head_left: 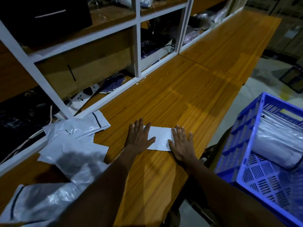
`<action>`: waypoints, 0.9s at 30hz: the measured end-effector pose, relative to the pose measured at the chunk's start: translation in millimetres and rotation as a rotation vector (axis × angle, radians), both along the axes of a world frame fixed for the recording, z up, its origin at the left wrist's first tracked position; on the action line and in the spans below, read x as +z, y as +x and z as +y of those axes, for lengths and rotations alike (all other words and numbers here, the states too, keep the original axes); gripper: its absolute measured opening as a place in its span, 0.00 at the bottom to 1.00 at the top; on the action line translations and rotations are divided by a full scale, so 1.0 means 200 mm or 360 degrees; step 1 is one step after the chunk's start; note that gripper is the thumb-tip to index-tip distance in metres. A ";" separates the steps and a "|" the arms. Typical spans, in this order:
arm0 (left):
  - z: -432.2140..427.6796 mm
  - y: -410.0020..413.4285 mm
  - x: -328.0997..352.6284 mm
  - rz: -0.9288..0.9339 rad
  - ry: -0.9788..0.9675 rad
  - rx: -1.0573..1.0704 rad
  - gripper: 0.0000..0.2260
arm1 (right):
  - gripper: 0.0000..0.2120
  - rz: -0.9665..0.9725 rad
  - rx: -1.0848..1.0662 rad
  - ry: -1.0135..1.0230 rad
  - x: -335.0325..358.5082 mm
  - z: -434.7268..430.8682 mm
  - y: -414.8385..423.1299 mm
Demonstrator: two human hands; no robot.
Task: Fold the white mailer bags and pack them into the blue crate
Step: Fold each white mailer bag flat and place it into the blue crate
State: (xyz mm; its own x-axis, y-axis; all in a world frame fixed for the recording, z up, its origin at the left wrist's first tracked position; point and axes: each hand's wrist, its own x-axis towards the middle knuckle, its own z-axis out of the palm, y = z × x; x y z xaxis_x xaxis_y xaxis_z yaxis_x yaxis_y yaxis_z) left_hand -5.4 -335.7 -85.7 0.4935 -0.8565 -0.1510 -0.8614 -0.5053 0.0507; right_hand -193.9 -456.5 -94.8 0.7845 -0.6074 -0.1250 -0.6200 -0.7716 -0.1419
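The left hand (139, 138) and the right hand (181, 145) lie flat with fingers spread wide. Both press down on a folded white mailer bag (159, 139) on the bench (188, 95). They hold nothing. Each hand covers one end of the bag, so only its middle shows.

At nine o'clock from the hands lies a loose, crumpled pile of mailer bags (73, 145). Its near part, at seven o'clock, is blurry and cut off by the picture edge.

At three o'clock stands the blue crate (242, 145), just off the bench edge, with more white bags (275, 145) inside it. The crate runs out of the picture on the right and at the bottom.

At eleven o'clock a white shelf frame (137, 46) stands along the back of the bench. The things in it are too dark to tell.

Toward one o'clock the wood top runs on, long and bare. The front edge of the bench passes just right of the right hand.
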 end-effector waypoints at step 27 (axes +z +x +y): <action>-0.11 -0.10 -0.21 0.0150 -0.0531 -0.0162 0.23 | 0.45 -0.0046 -0.0042 0.0023 -0.07 0.03 0.18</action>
